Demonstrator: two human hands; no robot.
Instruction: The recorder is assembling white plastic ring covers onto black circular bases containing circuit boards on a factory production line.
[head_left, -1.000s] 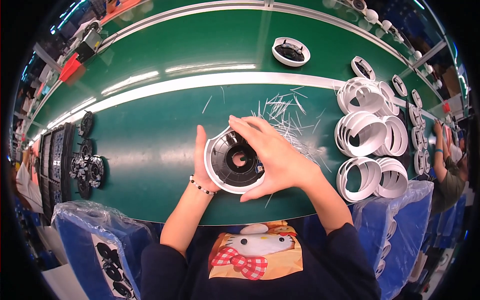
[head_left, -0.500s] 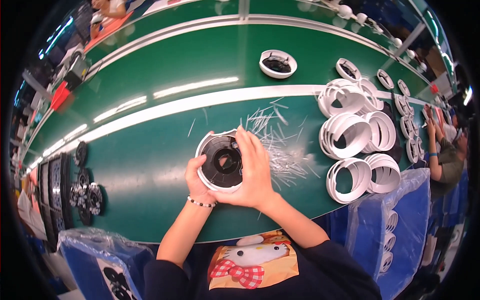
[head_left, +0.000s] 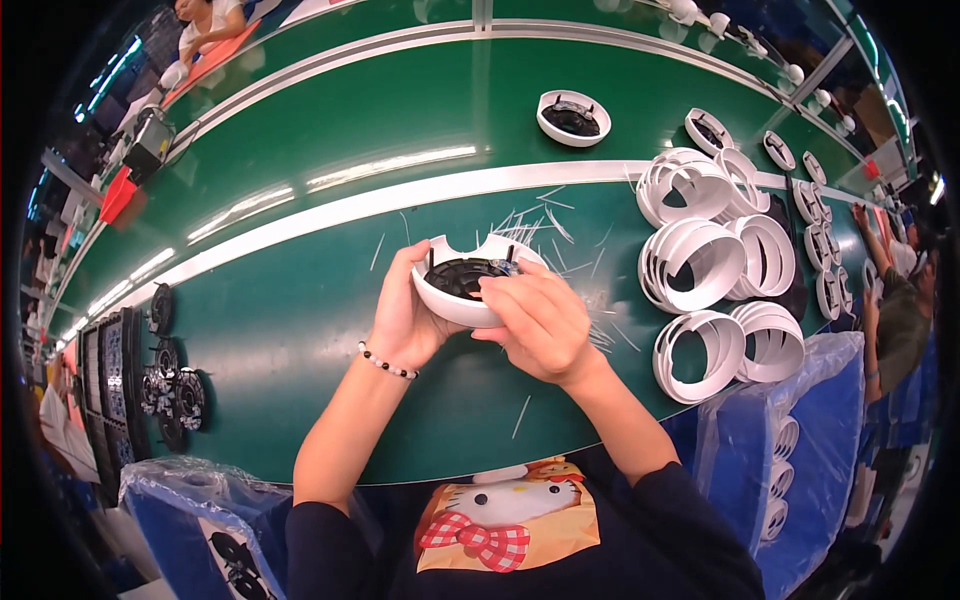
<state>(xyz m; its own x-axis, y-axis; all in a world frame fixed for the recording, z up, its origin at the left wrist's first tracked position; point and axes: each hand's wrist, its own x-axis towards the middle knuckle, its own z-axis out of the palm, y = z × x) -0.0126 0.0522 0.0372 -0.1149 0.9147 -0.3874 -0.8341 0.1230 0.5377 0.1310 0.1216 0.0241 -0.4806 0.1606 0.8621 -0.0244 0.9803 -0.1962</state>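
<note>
Both my hands hold a white round housing above the green bench.

From my seat the green bench (head_left: 300, 330) fills the view; stacks of white ring shells (head_left: 715, 270) sit to my right, black round parts (head_left: 165, 385) to my left, thin white slivers (head_left: 545, 225) scattered beyond my hands, and another white housing (head_left: 573, 117) farther off. The white round housing (head_left: 470, 280), black insert showing, is lifted off the bench at centre. My left hand (head_left: 405, 315) cups its left side and underside, fingers curled around the rim. My right hand (head_left: 540, 320) rests on its right edge, fingertips (head_left: 495, 292) pressed together onto the black insert.
</note>
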